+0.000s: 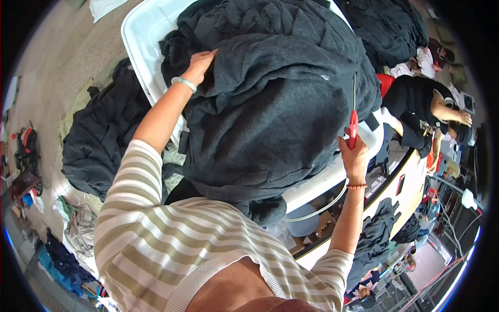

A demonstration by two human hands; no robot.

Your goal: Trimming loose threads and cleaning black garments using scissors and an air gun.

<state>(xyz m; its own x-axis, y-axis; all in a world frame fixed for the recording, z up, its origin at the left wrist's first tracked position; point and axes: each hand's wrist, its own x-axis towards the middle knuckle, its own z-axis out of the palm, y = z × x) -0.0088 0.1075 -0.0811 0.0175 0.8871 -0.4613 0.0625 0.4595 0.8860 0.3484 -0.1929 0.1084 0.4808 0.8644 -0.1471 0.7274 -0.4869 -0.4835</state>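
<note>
A big heap of dark grey knitted garments (270,99) fills a white plastic tub (140,31) in front of me. My left hand (199,65), with a pale green bangle on the wrist, grips a fold of the dark cloth near the tub's left side. My right hand (353,153), with a bead bracelet, holds a thin red-handled tool (353,125) upright against the right edge of the heap, its metal tip pointing up.
More dark garments (101,138) lie piled on the floor to the left. Another heap (390,26) sits at the back right. A seated person in black (421,104) works at the right. A cream counter (400,187) and loose clothes lie below.
</note>
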